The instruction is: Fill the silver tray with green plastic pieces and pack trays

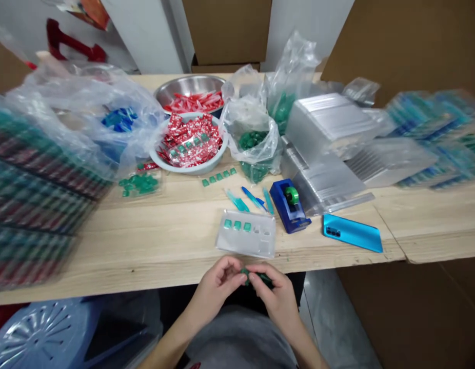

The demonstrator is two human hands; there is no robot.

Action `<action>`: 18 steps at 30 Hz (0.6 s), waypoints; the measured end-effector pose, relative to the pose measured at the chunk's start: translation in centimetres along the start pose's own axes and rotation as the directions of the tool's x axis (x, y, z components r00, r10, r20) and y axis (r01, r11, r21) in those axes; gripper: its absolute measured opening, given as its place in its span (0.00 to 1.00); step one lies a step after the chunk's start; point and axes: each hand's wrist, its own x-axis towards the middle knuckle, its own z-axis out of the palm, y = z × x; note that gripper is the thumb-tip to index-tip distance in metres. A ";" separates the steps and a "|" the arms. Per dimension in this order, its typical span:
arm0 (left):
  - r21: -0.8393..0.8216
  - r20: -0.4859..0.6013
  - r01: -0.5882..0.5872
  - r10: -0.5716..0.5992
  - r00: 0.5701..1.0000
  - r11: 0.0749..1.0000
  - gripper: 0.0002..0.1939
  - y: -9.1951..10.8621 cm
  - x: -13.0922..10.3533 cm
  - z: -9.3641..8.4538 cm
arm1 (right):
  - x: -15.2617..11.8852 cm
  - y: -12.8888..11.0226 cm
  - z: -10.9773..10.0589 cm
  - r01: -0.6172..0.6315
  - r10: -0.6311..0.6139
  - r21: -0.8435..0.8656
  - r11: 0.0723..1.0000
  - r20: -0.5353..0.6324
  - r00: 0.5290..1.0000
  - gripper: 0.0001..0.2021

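My left hand (219,286) and my right hand (275,293) meet in front of the table edge. Both pinch a small green plastic piece (244,275) between thumbs and fingertips. More dark green (265,280) shows inside my right hand's curled fingers, too covered to make out. Just beyond my hands lies a clear plastic blister tray (243,242). Three light green square pieces (237,225) sit in a row in its upper pockets, with unfilled pockets to their right.
Behind the tray lie several blue and teal pen-like pieces (256,200). A blue tape dispenser (289,207) and a blue phone (353,234) are to the right. Farther back are a bowl of red packets (191,141), a bag of green pieces (253,148) and stacked clear trays (325,123).
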 end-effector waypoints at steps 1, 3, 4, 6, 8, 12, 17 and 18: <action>0.033 0.001 -0.017 0.017 1.000 0.999 0.11 0.3 0.2 -0.1 | 0.3 -0.3 -0.1 0.016 -0.016 -0.002 1.000 0.003 1.000 0.06; 0.114 -0.007 -0.115 0.116 0.993 0.987 0.06 0.8 0.3 -0.1 | 0.8 -0.9 -0.3 0.046 -0.046 -0.003 0.999 0.016 0.999 0.06; 0.171 -0.010 -0.199 0.203 0.979 0.965 0.03 1.0 0.3 -0.1 | 1.0 -1.2 -0.3 0.065 -0.065 -0.005 0.998 0.017 0.998 0.07; 0.331 0.007 -0.384 0.405 0.914 0.862 0.03 1.5 0.2 0.0 | 1.2 -1.5 -0.5 0.094 -0.094 -0.013 0.995 0.009 0.996 0.09; 0.499 0.073 -0.512 0.554 0.829 0.700 0.10 2.0 0.1 0.3 | 1.4 -1.8 -0.5 0.104 -0.104 -0.025 0.994 -0.011 0.995 0.09; 0.642 0.155 -0.574 0.648 0.746 0.507 0.15 2.7 0.4 1.0 | 1.3 -2.3 -0.2 0.111 -0.113 -0.055 0.992 -0.043 0.993 0.09; 0.555 0.012 -0.646 0.771 0.637 0.525 0.13 2.6 0.8 1.4 | 1.1 -3.3 0.4 0.138 -0.157 -0.150 0.979 -0.129 0.979 0.07; 0.536 -0.007 -0.644 0.766 0.643 0.546 0.12 2.7 0.8 1.4 | 1.1 -3.6 0.5 0.166 -0.189 -0.168 0.972 -0.127 0.974 0.07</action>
